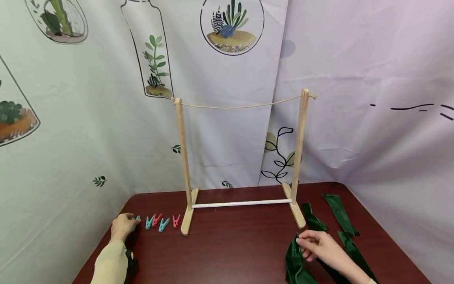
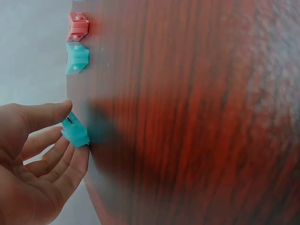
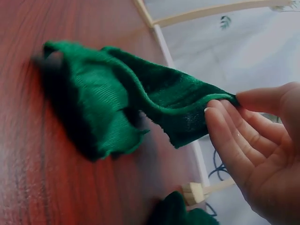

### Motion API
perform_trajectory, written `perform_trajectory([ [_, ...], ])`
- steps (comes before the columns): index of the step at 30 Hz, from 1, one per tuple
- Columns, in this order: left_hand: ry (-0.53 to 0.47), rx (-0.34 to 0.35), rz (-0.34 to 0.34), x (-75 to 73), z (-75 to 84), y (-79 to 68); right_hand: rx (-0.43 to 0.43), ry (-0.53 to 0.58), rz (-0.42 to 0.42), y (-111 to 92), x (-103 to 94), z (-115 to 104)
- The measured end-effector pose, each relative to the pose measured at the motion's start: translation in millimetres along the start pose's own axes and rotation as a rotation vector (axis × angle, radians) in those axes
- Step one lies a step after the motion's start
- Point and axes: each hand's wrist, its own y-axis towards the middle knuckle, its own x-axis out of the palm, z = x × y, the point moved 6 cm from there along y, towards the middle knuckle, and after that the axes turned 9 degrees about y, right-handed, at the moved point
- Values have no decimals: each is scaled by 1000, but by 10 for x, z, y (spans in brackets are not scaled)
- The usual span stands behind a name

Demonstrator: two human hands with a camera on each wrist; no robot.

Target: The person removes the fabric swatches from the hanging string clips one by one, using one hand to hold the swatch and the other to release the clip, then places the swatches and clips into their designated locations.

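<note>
At the table's left side, my left hand (image 1: 121, 227) pinches a light blue clothespin (image 2: 76, 131) between thumb and fingers. To its right lie more clothespins, light blue (image 1: 163, 225) and pink (image 1: 176, 221), in a loose row. My right hand (image 1: 322, 249), at the front right, holds one end of a dark green velvety cloth strip (image 3: 103, 93) between thumb and fingertips. That end is raised, while the strip's other part droops onto the table. More green strips (image 1: 339, 213) lie behind and beside this hand, partly hidden by it.
Mid-table stands a wooden frame: two posts (image 1: 300, 146) on flat feet, a white rod (image 1: 241, 204) low between them, and a thin cord (image 1: 241, 107) strung across the tops. A printed curtain (image 1: 227, 150) hangs behind the dark red-brown table (image 1: 230, 252).
</note>
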Motion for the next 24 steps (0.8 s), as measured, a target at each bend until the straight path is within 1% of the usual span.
perform_trajectory([
  [6, 1, -14, 6, 27, -1, -15, -3, -106, -22, 19, 57, 90],
  [15, 21, 1, 42, 17, 41, 15, -25, -170, -86, 94, 157, 207],
  [19, 38, 31, 50, 47, 8, 21, -43, -221, -107, 112, 199, 240],
  [24, 53, 61, 67, 67, 2, 35, -25, -242, -122, 137, 238, 309],
])
